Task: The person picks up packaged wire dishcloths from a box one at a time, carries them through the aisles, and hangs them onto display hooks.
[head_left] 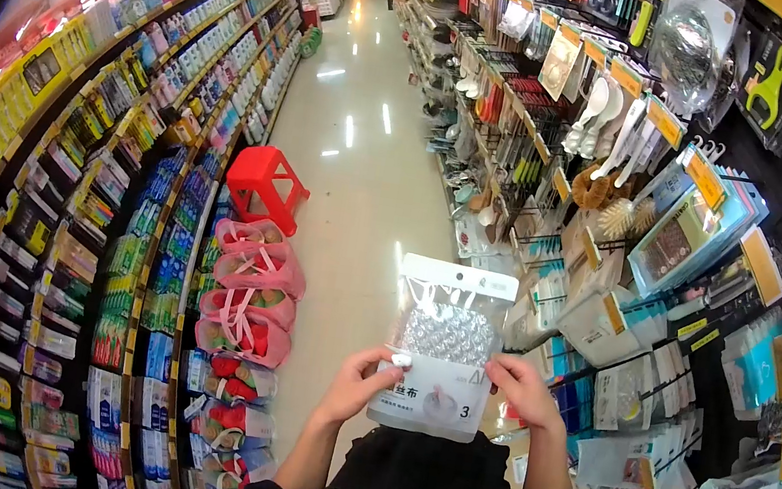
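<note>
Between my two hands is a clear and white plastic packet of silvery scouring cloths (443, 354), held upright in front of my chest. Its label has a printed picture and the number 3, and a hang hole shows in the white top strip. My left hand (360, 382) pinches the packet's left edge, the thumb across its front. On the opposite edge, my right hand (524, 391) grips with the thumb in front and the other fingers partly hidden.
Kitchen tools hang on the right rack, including white spoons (598, 114) and a round brush (626, 217). Shelves of toothpaste boxes (172, 252) line the left. A red stool (265, 187) and pink mesh bags (253, 290) stand along the left side of the shiny aisle floor (353, 158).
</note>
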Action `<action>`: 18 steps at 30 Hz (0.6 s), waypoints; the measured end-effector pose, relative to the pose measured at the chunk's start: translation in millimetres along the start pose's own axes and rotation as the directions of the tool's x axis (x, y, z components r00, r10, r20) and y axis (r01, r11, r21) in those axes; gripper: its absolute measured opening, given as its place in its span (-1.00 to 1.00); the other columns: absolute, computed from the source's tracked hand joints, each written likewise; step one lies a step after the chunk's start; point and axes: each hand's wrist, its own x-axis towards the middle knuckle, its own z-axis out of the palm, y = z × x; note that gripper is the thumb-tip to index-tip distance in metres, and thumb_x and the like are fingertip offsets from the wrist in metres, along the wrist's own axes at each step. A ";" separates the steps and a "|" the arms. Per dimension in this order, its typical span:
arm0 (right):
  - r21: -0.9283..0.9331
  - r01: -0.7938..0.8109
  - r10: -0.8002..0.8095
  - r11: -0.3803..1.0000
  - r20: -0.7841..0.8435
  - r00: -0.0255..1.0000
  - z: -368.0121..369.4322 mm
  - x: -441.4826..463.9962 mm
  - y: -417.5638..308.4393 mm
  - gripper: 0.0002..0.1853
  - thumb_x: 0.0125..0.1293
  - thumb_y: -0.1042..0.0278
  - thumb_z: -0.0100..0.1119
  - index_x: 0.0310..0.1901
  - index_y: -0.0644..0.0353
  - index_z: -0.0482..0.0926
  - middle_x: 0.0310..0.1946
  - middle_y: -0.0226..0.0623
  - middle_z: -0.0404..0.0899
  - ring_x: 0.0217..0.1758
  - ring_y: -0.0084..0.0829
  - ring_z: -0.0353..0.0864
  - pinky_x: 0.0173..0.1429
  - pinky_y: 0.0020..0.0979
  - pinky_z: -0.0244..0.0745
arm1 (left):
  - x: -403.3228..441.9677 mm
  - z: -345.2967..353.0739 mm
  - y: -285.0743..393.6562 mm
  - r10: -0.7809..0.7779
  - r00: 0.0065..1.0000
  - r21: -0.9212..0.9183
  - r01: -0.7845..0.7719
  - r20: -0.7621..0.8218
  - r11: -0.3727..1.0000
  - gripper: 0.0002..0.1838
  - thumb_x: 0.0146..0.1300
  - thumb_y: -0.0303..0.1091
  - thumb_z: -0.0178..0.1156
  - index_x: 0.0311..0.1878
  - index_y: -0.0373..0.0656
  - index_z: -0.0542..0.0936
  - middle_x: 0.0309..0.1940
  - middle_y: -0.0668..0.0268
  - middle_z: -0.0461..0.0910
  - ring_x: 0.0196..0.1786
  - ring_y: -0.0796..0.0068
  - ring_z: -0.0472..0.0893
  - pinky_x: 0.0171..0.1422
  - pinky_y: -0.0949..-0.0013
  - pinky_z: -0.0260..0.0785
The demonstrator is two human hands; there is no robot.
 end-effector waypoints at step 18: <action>0.110 0.181 -0.192 0.977 0.097 0.977 78.4 94.1 -39.1 -0.73 0.39 0.29 0.04 -0.42 0.29 0.47 -0.53 -0.54 0.37 -0.41 -0.69 0.31 -0.31 -0.57 0.25 | 9.9 -113.6 22.9 0.141 0.990 -0.215 -0.133 0.023 0.967 -0.84 0.15 -0.52 0.12 -0.18 -0.30 0.55 -0.23 0.33 0.53 -0.13 0.53 0.51 0.02 0.43 0.33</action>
